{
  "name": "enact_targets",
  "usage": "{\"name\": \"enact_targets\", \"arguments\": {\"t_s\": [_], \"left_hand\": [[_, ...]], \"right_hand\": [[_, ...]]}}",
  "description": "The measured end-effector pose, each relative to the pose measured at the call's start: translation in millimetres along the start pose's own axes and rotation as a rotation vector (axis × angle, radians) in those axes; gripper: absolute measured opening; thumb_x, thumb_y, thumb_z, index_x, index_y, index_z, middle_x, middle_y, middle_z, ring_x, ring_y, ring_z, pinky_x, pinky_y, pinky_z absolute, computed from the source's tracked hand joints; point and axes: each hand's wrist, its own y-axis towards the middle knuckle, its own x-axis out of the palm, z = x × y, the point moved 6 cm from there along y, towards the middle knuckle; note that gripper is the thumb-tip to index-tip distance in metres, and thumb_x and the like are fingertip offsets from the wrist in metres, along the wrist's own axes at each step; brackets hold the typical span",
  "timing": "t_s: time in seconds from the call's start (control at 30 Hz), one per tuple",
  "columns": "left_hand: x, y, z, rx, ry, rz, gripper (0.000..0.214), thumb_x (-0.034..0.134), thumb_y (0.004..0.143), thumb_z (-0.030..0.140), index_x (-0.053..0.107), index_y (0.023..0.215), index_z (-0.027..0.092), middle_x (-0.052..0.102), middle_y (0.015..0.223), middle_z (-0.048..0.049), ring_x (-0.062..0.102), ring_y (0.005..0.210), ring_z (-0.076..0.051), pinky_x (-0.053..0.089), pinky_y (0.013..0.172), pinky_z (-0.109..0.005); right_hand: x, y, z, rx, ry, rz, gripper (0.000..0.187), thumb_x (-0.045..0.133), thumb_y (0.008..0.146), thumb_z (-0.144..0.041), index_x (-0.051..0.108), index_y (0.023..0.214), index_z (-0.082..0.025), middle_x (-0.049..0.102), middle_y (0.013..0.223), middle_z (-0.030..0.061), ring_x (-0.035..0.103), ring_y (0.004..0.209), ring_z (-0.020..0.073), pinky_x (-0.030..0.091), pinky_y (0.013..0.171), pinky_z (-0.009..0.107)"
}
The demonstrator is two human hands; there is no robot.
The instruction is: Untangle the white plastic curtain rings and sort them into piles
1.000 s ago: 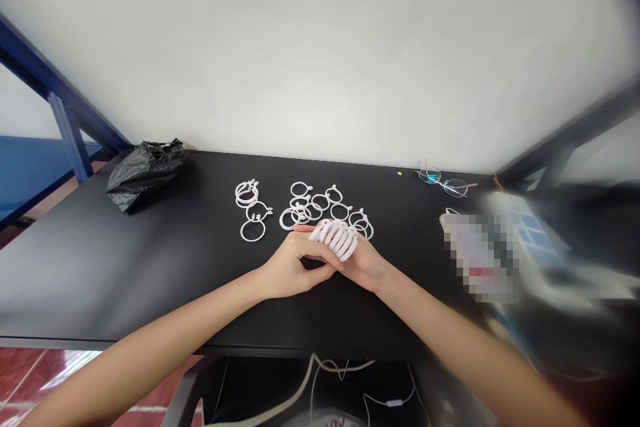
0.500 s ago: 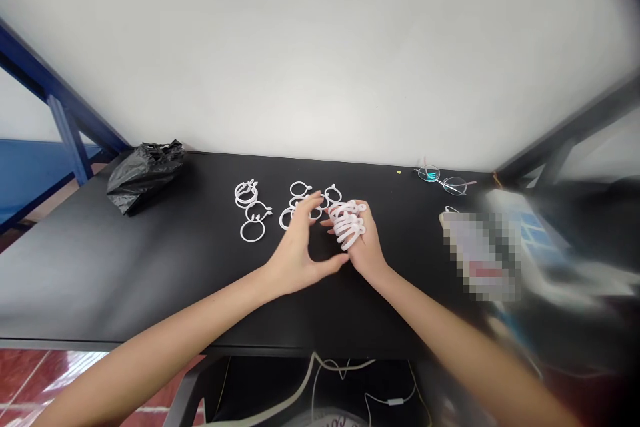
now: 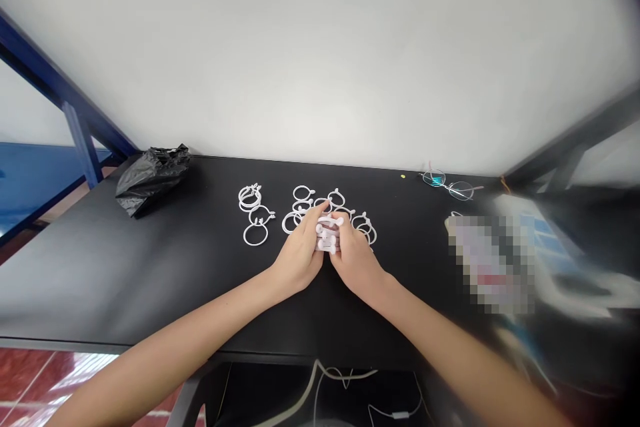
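Both my hands meet at the middle of the black table [image 3: 150, 267]. My left hand [image 3: 299, 255] and my right hand [image 3: 353, 259] press together around a stack of white plastic rings [image 3: 327, 233], whose knobbed ends show between my fingers. Just beyond my fingertips, several loose white rings [image 3: 303, 203] lie scattered on the table. A smaller group of white rings [image 3: 254, 213] lies to the left, apart from my hands.
A crumpled black plastic bag [image 3: 150, 177] sits at the table's far left. A pair of glasses [image 3: 447, 184] lies at the far right by the white wall. A blurred-out object [image 3: 493, 260] rests right of my hands. Cables hang under the table's front edge.
The rings were strung along my right hand's fingers; my left hand opened and reached forward, then both hands closed round the gathered stack, a little farther from me.
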Motion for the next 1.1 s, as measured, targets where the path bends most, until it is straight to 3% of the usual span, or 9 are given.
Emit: {"name": "enact_targets", "arguments": {"t_s": [0.33,0.5,0.8,1.0,1.1], "left_hand": [[2.8,-0.1,-0.4,0.116,-0.057,0.068,0.070,0.034,0.092,0.004,0.016,0.155,0.028,0.040,0.152,-0.0126,0.044,0.136,-0.025,0.041,0.111,-0.047],[-4.6,2.2,-1.6,0.060,-0.073,0.113,0.061,0.035,0.090,0.003,0.035,0.147,0.025,0.049,0.144,-0.0128,0.051,0.131,-0.024,0.045,0.107,-0.045],[-3.5,4.0,0.9,0.072,-0.098,0.113,0.063,0.037,0.082,-0.003,0.042,0.139,0.023,0.050,0.142,-0.0130,0.049,0.133,-0.023,0.043,0.110,-0.047],[-3.3,3.9,-0.3,0.069,-0.125,0.159,0.077,0.035,0.074,-0.008,0.042,0.144,0.024,0.049,0.147,-0.0099,0.047,0.136,-0.021,0.041,0.113,-0.044],[-2.0,2.5,0.7,0.081,-0.137,0.176,0.080,0.035,0.073,-0.008,0.041,0.146,0.026,0.046,0.150,-0.0081,0.042,0.140,-0.021,0.039,0.115,-0.043]], "right_hand": [[6.9,0.5,4.3,-0.054,0.087,0.059,0.068,0.046,0.083,-0.005,0.026,0.147,-0.017,0.060,0.129,0.0192,0.066,0.108,0.0301,0.056,0.087,0.049],[9.8,2.9,10.6,-0.012,0.255,0.076,0.066,0.052,0.085,-0.010,0.033,0.146,-0.021,0.065,0.123,0.0135,0.068,0.102,0.0266,0.060,0.081,0.044],[11.2,4.0,2.6,-0.096,0.192,0.102,0.058,0.041,0.089,-0.006,0.038,0.145,-0.022,0.057,0.134,0.0149,0.056,0.124,0.0290,0.050,0.101,0.053],[18.4,-0.9,0.6,-0.091,0.261,0.188,0.062,0.038,0.093,-0.011,0.023,0.152,-0.023,0.053,0.135,0.0145,0.055,0.124,0.0252,0.048,0.106,0.051],[23.6,-6.1,-0.2,-0.128,0.256,0.208,0.068,0.036,0.095,-0.012,0.008,0.156,-0.025,0.038,0.152,0.0138,0.040,0.141,0.0252,0.041,0.114,0.050]]}}
